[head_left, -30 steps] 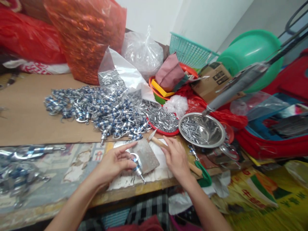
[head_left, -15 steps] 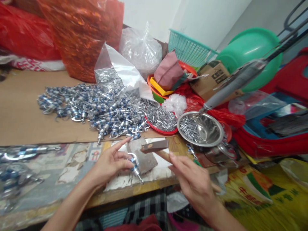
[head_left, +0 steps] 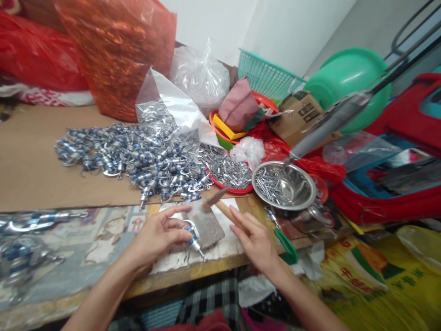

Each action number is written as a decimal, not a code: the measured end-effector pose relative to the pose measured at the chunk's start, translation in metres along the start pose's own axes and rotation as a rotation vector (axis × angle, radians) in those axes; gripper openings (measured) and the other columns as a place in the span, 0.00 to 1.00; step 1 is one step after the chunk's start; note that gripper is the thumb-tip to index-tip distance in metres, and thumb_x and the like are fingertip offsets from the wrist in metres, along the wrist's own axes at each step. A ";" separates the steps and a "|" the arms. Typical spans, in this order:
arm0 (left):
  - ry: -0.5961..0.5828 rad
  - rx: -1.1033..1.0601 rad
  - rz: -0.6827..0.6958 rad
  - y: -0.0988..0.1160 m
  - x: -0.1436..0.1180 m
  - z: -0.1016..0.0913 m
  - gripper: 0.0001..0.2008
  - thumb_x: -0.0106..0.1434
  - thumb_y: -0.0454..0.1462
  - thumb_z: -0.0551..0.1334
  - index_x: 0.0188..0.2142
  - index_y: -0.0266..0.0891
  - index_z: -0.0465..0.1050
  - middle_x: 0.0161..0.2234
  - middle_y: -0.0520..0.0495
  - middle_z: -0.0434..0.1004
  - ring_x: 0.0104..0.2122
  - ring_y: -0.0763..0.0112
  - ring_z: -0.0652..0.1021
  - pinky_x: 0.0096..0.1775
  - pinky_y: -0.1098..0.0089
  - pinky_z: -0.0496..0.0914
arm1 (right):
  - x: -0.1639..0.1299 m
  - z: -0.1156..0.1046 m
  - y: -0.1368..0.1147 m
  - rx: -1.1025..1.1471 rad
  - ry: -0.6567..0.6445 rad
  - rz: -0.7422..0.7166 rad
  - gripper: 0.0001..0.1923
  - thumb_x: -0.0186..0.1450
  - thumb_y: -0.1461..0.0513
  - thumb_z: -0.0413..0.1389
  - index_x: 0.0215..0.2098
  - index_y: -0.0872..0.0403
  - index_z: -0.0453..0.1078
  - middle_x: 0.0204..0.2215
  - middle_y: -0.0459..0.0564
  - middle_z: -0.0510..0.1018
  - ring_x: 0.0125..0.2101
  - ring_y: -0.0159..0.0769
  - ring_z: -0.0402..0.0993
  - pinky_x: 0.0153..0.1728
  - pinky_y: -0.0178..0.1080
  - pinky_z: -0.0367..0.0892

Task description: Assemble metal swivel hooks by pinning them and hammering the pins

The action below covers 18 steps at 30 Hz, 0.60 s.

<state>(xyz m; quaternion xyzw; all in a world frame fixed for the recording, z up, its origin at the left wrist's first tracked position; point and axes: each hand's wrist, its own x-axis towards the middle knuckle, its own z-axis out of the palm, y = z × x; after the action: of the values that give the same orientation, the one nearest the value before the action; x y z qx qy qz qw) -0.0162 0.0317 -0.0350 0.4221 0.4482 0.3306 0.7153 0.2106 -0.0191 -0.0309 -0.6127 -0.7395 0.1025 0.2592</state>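
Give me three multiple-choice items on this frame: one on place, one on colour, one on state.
1. Where does the steel bowl of nails stand?
A. right of the red tray of metal bits
B. on the cardboard at far left
C. inside the green basket

2. What colour is the big basin at the back right?
A. red
B. green
C. white

3. What is the left hand doing?
A. lying flat and empty
B. pinching a small metal clip against the metal block
C. gripping the bowl

Answers:
1 A, the bowl sits just right of the red tray.
2 B, its whole shell is green.
3 B, the fingers close on the clip on the metal block.
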 end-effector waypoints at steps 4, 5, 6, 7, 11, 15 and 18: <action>0.092 0.279 0.101 -0.003 -0.002 0.001 0.05 0.44 0.35 0.66 0.23 0.36 0.75 0.24 0.47 0.78 0.27 0.67 0.75 0.35 0.66 0.68 | 0.031 0.012 0.031 0.040 -0.136 0.089 0.18 0.62 0.60 0.50 0.50 0.52 0.65 0.41 0.51 0.75 0.38 0.36 0.72 0.38 0.36 0.66; 0.118 0.324 0.162 -0.004 -0.003 0.001 0.04 0.44 0.35 0.66 0.21 0.37 0.76 0.25 0.47 0.78 0.28 0.66 0.76 0.36 0.66 0.68 | 0.040 0.014 0.037 -0.010 -0.152 0.082 0.16 0.62 0.59 0.49 0.48 0.51 0.67 0.39 0.49 0.76 0.37 0.35 0.72 0.37 0.35 0.66; 0.139 0.358 0.231 -0.005 -0.003 0.002 0.03 0.44 0.35 0.66 0.21 0.38 0.76 0.27 0.47 0.77 0.31 0.66 0.75 0.37 0.66 0.68 | 0.050 0.015 0.041 -0.077 -0.137 0.081 0.15 0.63 0.59 0.48 0.46 0.51 0.69 0.37 0.49 0.76 0.36 0.34 0.72 0.36 0.34 0.66; 0.153 0.388 0.301 -0.006 -0.003 0.004 0.02 0.43 0.35 0.66 0.20 0.38 0.76 0.29 0.47 0.76 0.32 0.65 0.75 0.38 0.67 0.67 | 0.060 0.016 0.044 -0.151 -0.095 0.090 0.14 0.64 0.60 0.47 0.45 0.51 0.70 0.37 0.49 0.76 0.36 0.34 0.71 0.37 0.33 0.65; 0.182 0.518 0.461 -0.011 -0.003 0.008 0.03 0.47 0.37 0.65 0.22 0.42 0.78 0.30 0.48 0.72 0.33 0.67 0.74 0.34 0.70 0.67 | 0.107 0.018 0.057 -0.323 0.050 0.192 0.16 0.63 0.65 0.47 0.47 0.56 0.67 0.42 0.56 0.71 0.43 0.39 0.66 0.44 0.38 0.60; 0.201 0.591 0.519 -0.015 -0.004 0.009 0.04 0.49 0.37 0.64 0.25 0.42 0.78 0.28 0.49 0.72 0.31 0.69 0.74 0.33 0.71 0.66 | 0.140 0.024 0.068 -0.363 0.021 0.248 0.10 0.58 0.67 0.51 0.36 0.56 0.73 0.36 0.55 0.73 0.40 0.41 0.69 0.41 0.38 0.61; 0.183 0.600 0.531 -0.014 -0.007 0.008 0.06 0.51 0.37 0.62 0.28 0.41 0.78 0.27 0.49 0.73 0.30 0.69 0.74 0.33 0.70 0.67 | 0.145 0.024 0.070 -0.347 0.036 0.264 0.08 0.58 0.66 0.52 0.32 0.53 0.73 0.35 0.52 0.74 0.39 0.39 0.69 0.40 0.37 0.61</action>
<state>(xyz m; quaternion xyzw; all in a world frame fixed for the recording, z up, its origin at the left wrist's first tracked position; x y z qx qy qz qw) -0.0102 0.0179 -0.0432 0.6817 0.4619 0.3949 0.4075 0.2420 0.1399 -0.0466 -0.7413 -0.6548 -0.0041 0.1472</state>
